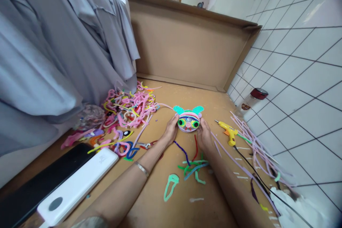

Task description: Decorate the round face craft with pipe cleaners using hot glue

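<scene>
Both hands hold a round pipe-cleaner animal face (188,123) upright between them, over the middle of the cardboard-coloured table. It has green ears, a striped brow, yellow-green rings round dark eyes and a pink nose. My left hand (171,128) grips its left edge; my right hand (204,133) grips the right edge. Fingers behind the face are hidden. Below the hands lie a dark blue pipe cleaner (183,151), a red pipe cleaner (196,148) and several green pieces (191,169). A mint-green loop (171,187) lies nearer to me.
At left is a heap of pink pipe cleaners (136,108), with a white power bank (80,185) and a black slab (45,181) nearer. A yellow glue gun (228,131), lilac pipe cleaners (256,142) and a red-lidded jar (252,99) are at right. A cardboard wall (184,42) stands behind.
</scene>
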`<control>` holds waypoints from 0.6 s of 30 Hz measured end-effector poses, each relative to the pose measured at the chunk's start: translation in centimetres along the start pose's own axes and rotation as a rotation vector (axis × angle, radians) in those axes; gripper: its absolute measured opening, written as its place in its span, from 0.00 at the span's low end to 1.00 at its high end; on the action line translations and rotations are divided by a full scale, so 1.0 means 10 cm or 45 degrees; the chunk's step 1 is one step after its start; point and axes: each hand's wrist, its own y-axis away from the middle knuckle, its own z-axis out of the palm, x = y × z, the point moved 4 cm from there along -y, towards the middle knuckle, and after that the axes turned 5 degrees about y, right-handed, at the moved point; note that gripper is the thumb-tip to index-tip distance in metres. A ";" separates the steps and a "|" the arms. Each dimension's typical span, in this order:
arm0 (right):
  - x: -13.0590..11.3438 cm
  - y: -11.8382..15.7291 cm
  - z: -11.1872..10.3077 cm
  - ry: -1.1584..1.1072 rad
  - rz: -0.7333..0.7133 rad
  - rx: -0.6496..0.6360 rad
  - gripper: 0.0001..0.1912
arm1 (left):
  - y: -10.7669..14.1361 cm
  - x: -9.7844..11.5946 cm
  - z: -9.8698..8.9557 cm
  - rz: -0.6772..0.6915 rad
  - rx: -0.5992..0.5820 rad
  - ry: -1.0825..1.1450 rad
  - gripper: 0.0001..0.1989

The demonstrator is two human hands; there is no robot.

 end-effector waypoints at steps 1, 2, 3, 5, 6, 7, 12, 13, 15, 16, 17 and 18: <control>0.00 0.00 -0.01 -0.031 0.016 0.025 0.19 | 0.00 0.01 -0.01 0.011 0.015 0.005 0.23; 0.01 0.00 -0.02 -0.061 0.040 0.062 0.19 | -0.01 0.02 -0.01 0.022 0.027 0.011 0.23; 0.01 -0.01 -0.04 -0.078 0.063 0.100 0.19 | -0.01 0.03 -0.01 0.029 0.031 0.018 0.22; 0.01 -0.01 -0.07 -0.068 0.081 0.156 0.19 | -0.01 0.05 0.01 0.032 0.022 0.028 0.22; 0.02 -0.01 -0.08 -0.058 0.084 0.172 0.19 | 0.00 0.05 0.02 0.027 0.017 0.030 0.22; 0.02 -0.01 -0.08 -0.051 0.083 0.183 0.19 | 0.00 0.06 0.03 0.022 0.014 0.031 0.22; 0.01 -0.01 -0.09 -0.024 0.054 0.160 0.17 | 0.00 0.06 0.03 0.015 0.030 0.034 0.21; 0.02 -0.01 -0.09 -0.021 0.054 0.160 0.17 | 0.00 0.05 0.03 0.013 0.035 0.034 0.21; 0.03 -0.02 -0.10 -0.025 0.066 0.184 0.17 | 0.00 0.05 0.02 0.007 0.039 0.034 0.21; 0.03 -0.02 -0.11 -0.028 0.072 0.199 0.17 | 0.00 0.06 0.02 0.008 0.040 0.036 0.21; 0.04 -0.03 -0.12 -0.029 0.077 0.213 0.17 | 0.00 0.06 0.02 0.010 0.041 0.036 0.22; 0.04 -0.03 -0.14 -0.027 0.080 0.222 0.17 | 0.00 0.07 0.02 0.013 0.043 0.037 0.22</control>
